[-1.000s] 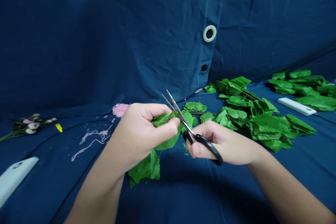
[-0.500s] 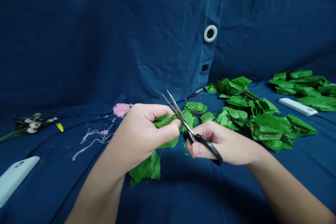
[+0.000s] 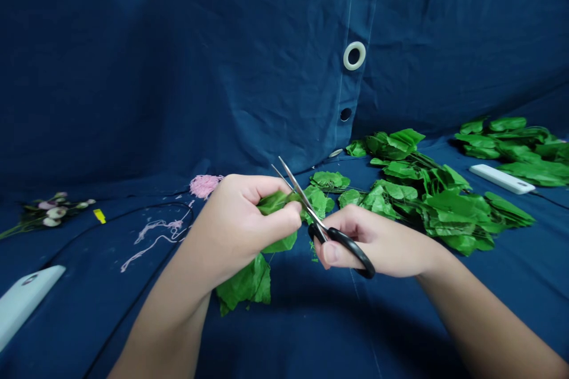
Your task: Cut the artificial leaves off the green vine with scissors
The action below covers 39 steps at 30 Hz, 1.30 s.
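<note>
My left hand (image 3: 249, 222) is closed on a strand of green artificial leaves (image 3: 246, 285); some leaves show between thumb and fingers, and others hang below the palm. In my right hand (image 3: 355, 243) is a pair of scissors (image 3: 351, 244) with black handles and metal blades. The blades point up and to the left, slightly apart, and cross the leaf held at my left fingertips. Whether they touch or cut it I cannot tell. Small green scraps (image 3: 313, 249) lie on the cloth below the scissors.
Green leaf garlands (image 3: 457, 207) are heaped at right, with more leaves (image 3: 520, 151) behind a white cabled device (image 3: 502, 179). Leftward lie pink yarn (image 3: 205, 185), a yellow tag (image 3: 100, 215), artificial flowers (image 3: 56, 212), a black cable (image 3: 133, 302) and another white device (image 3: 31, 299). A blue curtain (image 3: 178, 71) hangs behind.
The scissor blades have come slightly closer together and shifted a little left and down. Both hands keep their holds; the whole view has moved slightly.
</note>
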Tool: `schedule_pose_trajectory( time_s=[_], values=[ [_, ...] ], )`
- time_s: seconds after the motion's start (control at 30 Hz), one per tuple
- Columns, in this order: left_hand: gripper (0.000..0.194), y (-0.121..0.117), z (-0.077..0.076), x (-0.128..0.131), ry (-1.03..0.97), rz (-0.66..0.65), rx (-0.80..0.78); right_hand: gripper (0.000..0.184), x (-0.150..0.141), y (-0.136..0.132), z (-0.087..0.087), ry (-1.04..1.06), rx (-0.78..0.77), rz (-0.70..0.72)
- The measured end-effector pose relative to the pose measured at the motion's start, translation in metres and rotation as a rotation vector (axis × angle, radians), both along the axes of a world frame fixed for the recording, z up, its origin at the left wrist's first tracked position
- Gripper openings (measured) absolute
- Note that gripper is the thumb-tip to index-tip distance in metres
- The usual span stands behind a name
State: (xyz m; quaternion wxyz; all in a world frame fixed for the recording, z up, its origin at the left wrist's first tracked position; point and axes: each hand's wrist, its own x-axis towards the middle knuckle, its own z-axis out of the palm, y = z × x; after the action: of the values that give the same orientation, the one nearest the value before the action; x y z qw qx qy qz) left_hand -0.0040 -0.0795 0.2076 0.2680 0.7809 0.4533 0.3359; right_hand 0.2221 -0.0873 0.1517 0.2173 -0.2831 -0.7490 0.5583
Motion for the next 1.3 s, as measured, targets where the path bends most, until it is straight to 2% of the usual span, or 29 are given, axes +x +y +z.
schedule_pose_trajectory(
  time_s=[0.23,0.43,0.53,0.6,0.67,0.7,0.8,0.9,0.97,1.0,1.07,1.13,1.23,1.3],
  values=[
    [0.021,0.004,-0.001,-0.001,-0.043,0.008,-0.088,0.047,-0.001,0.0,-0.001,0.042,-0.039,-0.046],
    [0.033,0.002,0.0,0.001,-0.047,0.004,-0.097,0.046,-0.002,0.001,0.001,0.071,-0.017,-0.1],
    [0.033,0.003,0.002,0.001,-0.045,-0.045,-0.122,0.046,-0.001,0.005,0.001,0.121,0.026,-0.169],
    [0.032,0.009,-0.003,0.001,-0.035,-0.101,-0.163,0.048,0.0,0.009,-0.006,0.15,0.05,-0.253],
    [0.033,0.02,-0.02,0.004,-0.023,-0.151,-0.201,0.053,0.004,0.013,-0.022,0.179,0.035,-0.339],
    [0.033,0.027,-0.033,0.007,-0.011,-0.161,-0.199,0.057,0.007,0.015,-0.034,0.203,0.004,-0.377],
    [0.034,0.044,-0.091,0.018,0.016,-0.178,-0.178,0.059,0.02,0.02,-0.079,0.192,-0.102,-0.456],
    [0.034,0.047,-0.153,0.027,-0.164,-0.255,-0.396,0.059,0.03,0.022,-0.122,0.129,-0.129,-0.569],
    [0.035,0.043,-0.184,0.029,-0.33,-0.241,-0.556,0.061,0.034,0.023,-0.14,0.157,-0.168,-0.636],
    [0.036,0.04,-0.194,0.029,-0.417,-0.209,-0.626,0.062,0.035,0.023,-0.146,0.173,-0.195,-0.662],
    [0.036,0.037,-0.205,0.029,-0.534,-0.18,-0.738,0.062,0.036,0.022,-0.153,0.178,-0.256,-0.662],
    [0.035,0.034,-0.208,0.028,-0.534,-0.218,-0.776,0.061,0.037,0.019,-0.155,0.162,-0.31,-0.577],
    [0.034,0.034,-0.206,0.028,-0.411,-0.314,-0.715,0.062,0.04,0.013,-0.153,0.128,-0.347,-0.373],
    [0.033,0.035,-0.205,0.028,-0.381,-0.319,-0.674,0.064,0.041,0.01,-0.152,0.074,-0.323,-0.291]
  ],
)
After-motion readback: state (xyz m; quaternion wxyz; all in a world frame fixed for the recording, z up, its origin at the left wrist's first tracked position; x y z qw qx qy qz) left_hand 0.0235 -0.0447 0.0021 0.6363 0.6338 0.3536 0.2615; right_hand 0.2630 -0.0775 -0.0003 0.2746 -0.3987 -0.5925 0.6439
